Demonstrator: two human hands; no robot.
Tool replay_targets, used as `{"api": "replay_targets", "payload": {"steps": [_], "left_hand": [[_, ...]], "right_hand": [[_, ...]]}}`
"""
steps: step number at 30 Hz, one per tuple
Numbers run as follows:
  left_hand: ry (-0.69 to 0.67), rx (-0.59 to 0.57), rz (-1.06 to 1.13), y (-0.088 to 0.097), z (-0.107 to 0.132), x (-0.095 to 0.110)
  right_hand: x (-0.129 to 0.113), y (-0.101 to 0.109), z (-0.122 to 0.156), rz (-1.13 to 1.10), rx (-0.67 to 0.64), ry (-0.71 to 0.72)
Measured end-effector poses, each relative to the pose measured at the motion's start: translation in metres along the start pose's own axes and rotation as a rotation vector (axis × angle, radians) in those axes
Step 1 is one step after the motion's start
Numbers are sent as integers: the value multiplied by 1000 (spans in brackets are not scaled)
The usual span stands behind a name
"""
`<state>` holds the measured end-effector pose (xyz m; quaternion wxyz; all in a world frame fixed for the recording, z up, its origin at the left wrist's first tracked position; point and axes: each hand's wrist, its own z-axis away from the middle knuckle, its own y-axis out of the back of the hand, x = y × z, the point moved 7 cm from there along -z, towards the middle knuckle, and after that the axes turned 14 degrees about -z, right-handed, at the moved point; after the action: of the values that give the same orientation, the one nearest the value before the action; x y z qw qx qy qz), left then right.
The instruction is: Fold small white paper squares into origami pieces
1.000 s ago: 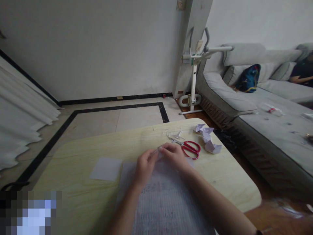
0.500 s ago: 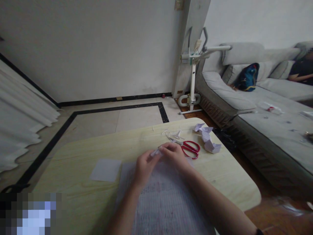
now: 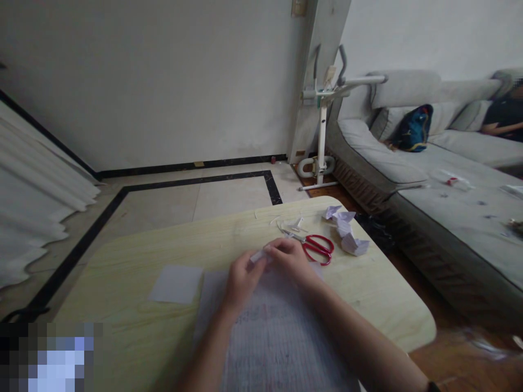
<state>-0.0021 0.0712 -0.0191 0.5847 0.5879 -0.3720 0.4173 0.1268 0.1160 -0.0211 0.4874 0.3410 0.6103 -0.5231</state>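
Observation:
A small folded piece of white paper point(image 3: 258, 255) is held between my two hands, above the far edge of a large lined sheet with writing point(image 3: 278, 332). My left hand point(image 3: 242, 275) pinches it from the left, and the fingers of my right hand point(image 3: 289, 257) close on its other end. Part of the paper is hidden behind the fingers. Red-handled scissors point(image 3: 318, 249) lie just beyond my right hand, their blades pointing left. Thin paper scraps point(image 3: 295, 223) are scattered by the blade tips. Left of the lined sheet lies a blank square of paper point(image 3: 176, 284).
Several folded paper shapes point(image 3: 345, 228) sit near the far right corner of the pale wooden table point(image 3: 384, 305). A grey sofa point(image 3: 461, 218) runs along the right, with a seated person point(image 3: 506, 120) at its far end. Exercise equipment point(image 3: 322, 136) stands beyond the table.
The folded paper has turned slightly in my fingers, showing a flatter white face. Both hands stay in nearly the same place; the things on the table have not moved.

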Motion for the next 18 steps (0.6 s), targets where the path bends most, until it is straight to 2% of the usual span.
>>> {"api": "replay_targets", "payload": {"steps": [5, 9, 18], "left_hand": [[24, -12, 78, -2, 1, 2], [51, 24, 97, 0, 1, -1], [-29, 43, 12, 4, 1, 2]], "right_hand": [[-1, -1, 0, -7, -17, 12], [-3, -1, 0, 25, -32, 31], [-4, -2, 2, -8, -7, -5]]}}
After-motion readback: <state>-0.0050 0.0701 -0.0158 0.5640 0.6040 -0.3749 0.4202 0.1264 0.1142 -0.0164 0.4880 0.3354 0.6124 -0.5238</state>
